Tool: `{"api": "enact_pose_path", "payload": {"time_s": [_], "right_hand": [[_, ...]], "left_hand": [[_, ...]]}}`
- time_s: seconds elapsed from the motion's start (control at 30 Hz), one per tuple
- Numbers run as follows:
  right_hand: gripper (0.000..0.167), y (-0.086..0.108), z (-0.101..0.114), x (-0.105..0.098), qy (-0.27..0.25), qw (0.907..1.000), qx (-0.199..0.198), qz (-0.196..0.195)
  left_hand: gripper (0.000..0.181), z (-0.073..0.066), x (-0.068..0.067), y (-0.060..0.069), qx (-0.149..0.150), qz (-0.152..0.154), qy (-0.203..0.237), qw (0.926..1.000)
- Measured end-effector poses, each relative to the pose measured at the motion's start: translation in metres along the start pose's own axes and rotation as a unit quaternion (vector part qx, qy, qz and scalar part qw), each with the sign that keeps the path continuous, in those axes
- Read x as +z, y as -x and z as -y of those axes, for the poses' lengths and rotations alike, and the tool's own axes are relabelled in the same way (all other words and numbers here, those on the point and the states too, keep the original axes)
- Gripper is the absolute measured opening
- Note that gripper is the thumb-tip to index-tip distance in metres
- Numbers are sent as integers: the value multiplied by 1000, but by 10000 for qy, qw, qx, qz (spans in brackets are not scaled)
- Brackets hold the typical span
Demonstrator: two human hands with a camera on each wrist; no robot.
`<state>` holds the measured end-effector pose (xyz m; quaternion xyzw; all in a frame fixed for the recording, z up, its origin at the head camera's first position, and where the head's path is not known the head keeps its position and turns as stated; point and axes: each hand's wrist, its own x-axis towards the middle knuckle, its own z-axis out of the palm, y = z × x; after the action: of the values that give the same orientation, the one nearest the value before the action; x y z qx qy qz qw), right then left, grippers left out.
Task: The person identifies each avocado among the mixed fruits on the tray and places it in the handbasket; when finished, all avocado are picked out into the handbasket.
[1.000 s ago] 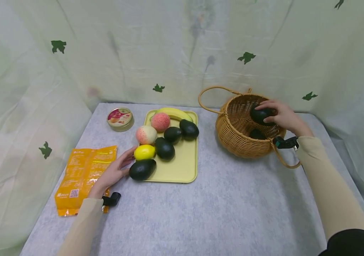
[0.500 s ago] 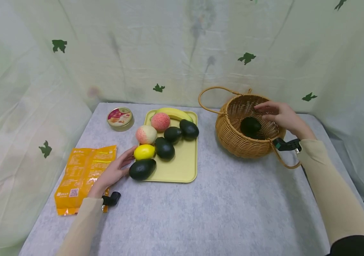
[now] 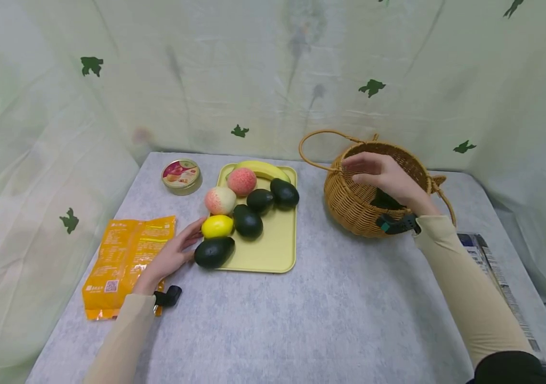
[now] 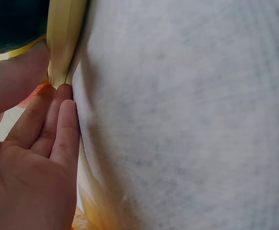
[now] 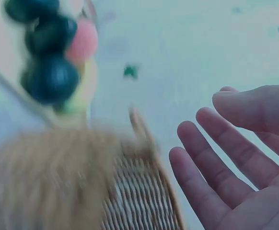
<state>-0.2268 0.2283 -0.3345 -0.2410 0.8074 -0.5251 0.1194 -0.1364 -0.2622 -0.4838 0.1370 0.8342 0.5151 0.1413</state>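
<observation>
Some dark green fruit (image 3: 384, 200) shows inside the wicker basket (image 3: 356, 216), mostly hidden by the right hand (image 3: 388, 178); how many pieces cannot be told. That hand hangs above, fingers loosely apart, holding nothing. The left hand (image 3: 172, 258) touches the yellow tray (image 3: 275, 248) with straight fingers. A sleeve (image 3: 470, 298) partly covers a printed sheet (image 3: 486, 258).

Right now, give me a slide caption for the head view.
Left hand beside a yellow tray of fruit, right hand over a wicker basket.
</observation>
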Motion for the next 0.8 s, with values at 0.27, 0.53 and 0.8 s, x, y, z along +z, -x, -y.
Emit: {"api": "enact_pose_path", "payload": {"time_s": [0.27, 0.53, 0.8], "right_hand": [[38, -30, 17, 64, -632, 9944, -447, 725], [39, -60, 19, 134, -1567, 9722, -900, 1491], [40, -77, 21, 187, -1775, 9594, -1061, 1918]], "left_hand": [[78, 0, 0, 0, -13, 25, 46, 10000], [77, 1, -1, -1, 51, 5, -7, 10000], [78, 1, -1, -1, 47, 24, -3, 10000]]}}
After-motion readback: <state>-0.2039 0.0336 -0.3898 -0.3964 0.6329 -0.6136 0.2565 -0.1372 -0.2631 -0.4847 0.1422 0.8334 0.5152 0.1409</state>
